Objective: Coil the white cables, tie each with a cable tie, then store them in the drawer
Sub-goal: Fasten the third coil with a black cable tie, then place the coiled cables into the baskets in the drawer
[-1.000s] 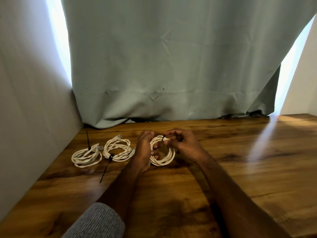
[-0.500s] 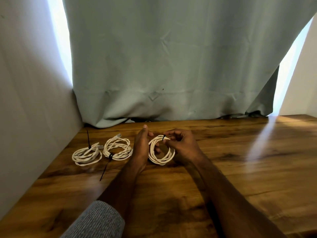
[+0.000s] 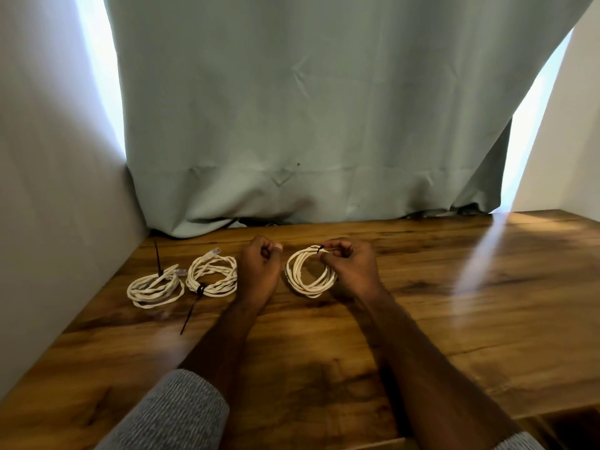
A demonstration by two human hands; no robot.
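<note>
Three coiled white cables lie on the wooden table (image 3: 454,319). The left coil (image 3: 152,289) has a black cable tie (image 3: 157,258) sticking up from it. The middle coil (image 3: 212,277) has a black tie whose tail (image 3: 191,311) trails toward me. The right coil (image 3: 305,279) is tilted up off the wood, and my right hand (image 3: 352,269) pinches its top at a small black tie head (image 3: 319,249). My left hand (image 3: 259,274) is a closed fist between the middle and right coils, apart from both. I see nothing in it.
A grey-green curtain (image 3: 292,141) hangs along the table's far edge. A pale wall (image 3: 48,190) borders the left side. Bare wood stretches to the right. A dark gap (image 3: 565,430) shows under the table's front edge at the lower right.
My left hand has let go of the right coil and drawn away to the left, closing into a fist. My right hand keeps its pinch at the tie.
</note>
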